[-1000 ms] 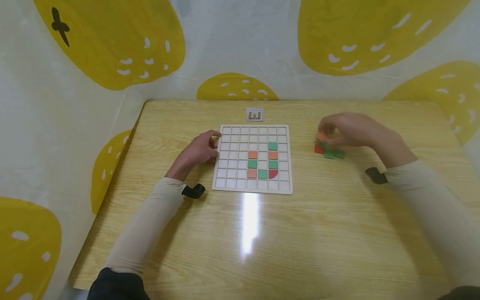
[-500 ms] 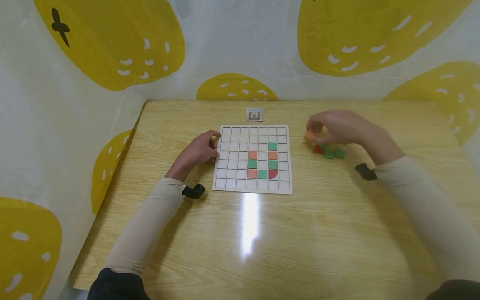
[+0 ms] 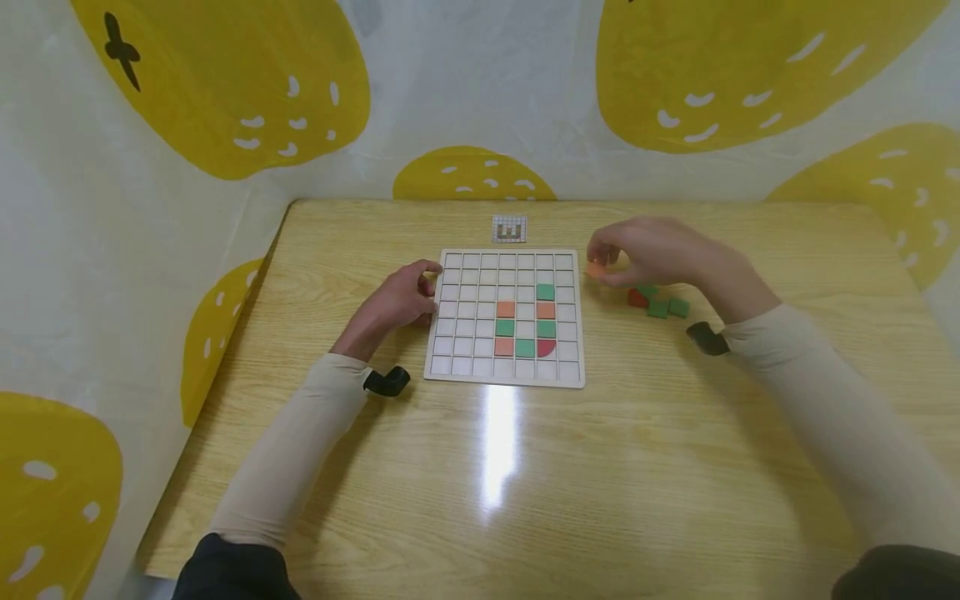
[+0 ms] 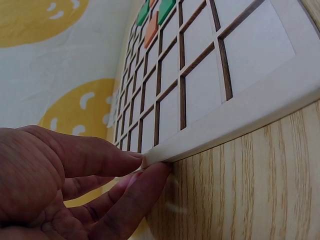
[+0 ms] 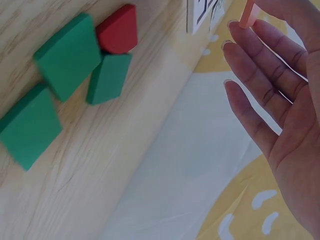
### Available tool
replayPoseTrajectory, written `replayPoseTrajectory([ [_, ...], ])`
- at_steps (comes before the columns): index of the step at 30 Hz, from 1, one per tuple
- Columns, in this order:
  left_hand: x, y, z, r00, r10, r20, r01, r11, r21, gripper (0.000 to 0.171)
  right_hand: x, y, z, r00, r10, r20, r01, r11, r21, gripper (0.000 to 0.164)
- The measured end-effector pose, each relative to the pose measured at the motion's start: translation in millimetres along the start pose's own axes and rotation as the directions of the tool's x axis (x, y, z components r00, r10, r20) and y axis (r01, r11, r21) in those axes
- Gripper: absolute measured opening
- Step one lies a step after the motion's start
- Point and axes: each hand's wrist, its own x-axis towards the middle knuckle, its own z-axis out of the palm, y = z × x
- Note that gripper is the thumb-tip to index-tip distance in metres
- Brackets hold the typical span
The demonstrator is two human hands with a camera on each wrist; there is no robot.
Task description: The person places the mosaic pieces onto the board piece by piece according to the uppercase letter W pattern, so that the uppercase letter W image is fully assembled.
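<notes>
My right hand (image 3: 656,250) pinches an orange tile (image 3: 597,269) between thumb and fingers, just off the board's right edge. In the right wrist view the orange tile (image 5: 249,14) is partly cut off at the top. A pale grid board (image 3: 468,321) lies flat on the table, with orange and green square tiles and a red tile with one rounded corner in its cells. At the board's left edge rests my left hand (image 3: 397,298). Seen from the left wrist, the thumb and fingertips of the left hand (image 4: 95,180) touch the board's rim (image 4: 210,122).
Right of the board lie loose green tiles (image 3: 657,308) and a red tile (image 3: 637,297). A small card (image 3: 510,228) with a dark E-like pattern on a grid lies behind the board. A fruit-patterned cloth (image 3: 480,100) hangs along the table's back edge.
My right hand has moved left with the orange tile, from the loose tiles toward the board's right edge. The left hand and the board have stayed put.
</notes>
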Motion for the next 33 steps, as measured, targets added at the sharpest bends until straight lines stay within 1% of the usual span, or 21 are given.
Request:
replayPoseTrajectory([
  [7, 1.0, -0.9, 0.4, 1.0, -0.003, -0.005, 0.003, 1.0, 0.006, 0.065, 9.0, -10.6, -0.1, 1.0, -0.02, 0.0, 0.02, 1.0, 0.004, 0.008],
  [16, 0.5, -0.2, 0.5, 1.0, -0.011, -0.006, 0.011, 1.0, 0.002, 0.065, 21.8, -20.2, 4.3, 0.996, -0.091, -0.02, 0.091, 0.996, 0.009, 0.012],
  [21, -0.3, 0.1, 0.9, 1.0, -0.009, -0.003, 0.009, 1.0, 0.0, 0.065, 28.9, -26.2, 5.5, 0.996, -0.088, 0.009, 0.088, 0.996, 0.014, 0.017],
  [26, 0.0, -0.6, 0.7, 1.0, -0.005, 0.001, 0.005, 1.0, -0.005, 0.065, 33.5, -32.2, 5.7, 0.994, -0.112, 0.015, 0.112, 0.993, 0.029, 0.021],
  [33, -1.1, -0.5, -0.6, 1.0, 0.0, 0.015, 0.001, 0.999, -0.039, 0.065, 41.1, -40.4, 5.3, 0.994, -0.108, 0.03, 0.107, 0.993, 0.043, 0.024],
])
